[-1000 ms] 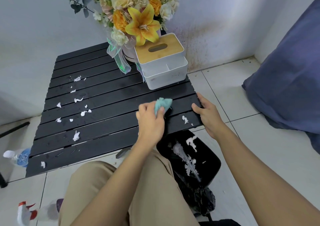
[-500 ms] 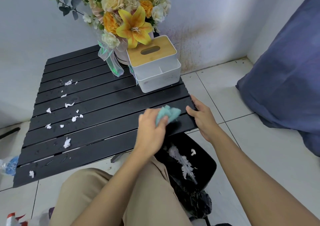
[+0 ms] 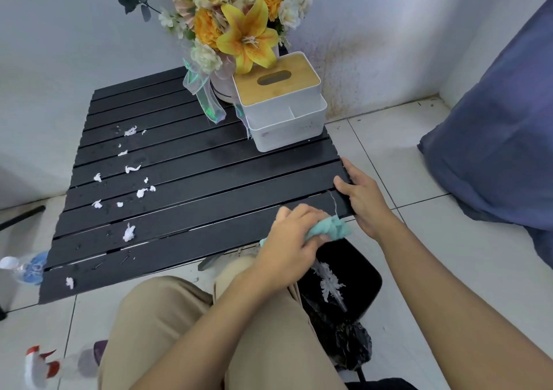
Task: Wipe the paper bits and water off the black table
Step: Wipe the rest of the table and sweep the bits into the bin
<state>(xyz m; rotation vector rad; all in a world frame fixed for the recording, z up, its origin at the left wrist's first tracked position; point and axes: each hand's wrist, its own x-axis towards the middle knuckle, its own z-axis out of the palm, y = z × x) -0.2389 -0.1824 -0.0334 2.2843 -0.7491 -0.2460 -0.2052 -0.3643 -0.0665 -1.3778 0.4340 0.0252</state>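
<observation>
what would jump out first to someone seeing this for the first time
Probably the big bouquet with its yellow lily, at the far side of the black slatted table beside a white tissue box. Next, the white paper bits scattered over the table's left half, and the left hand holding a teal cloth at the near right corner above a black bin.

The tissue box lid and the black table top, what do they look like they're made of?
The tissue box lid looks like bamboo or light wood: tan, matte, faint grain. The black table is made of separate slats with a smooth, slightly shiny finish, probably painted metal or plastic; the view cannot settle which.
</observation>
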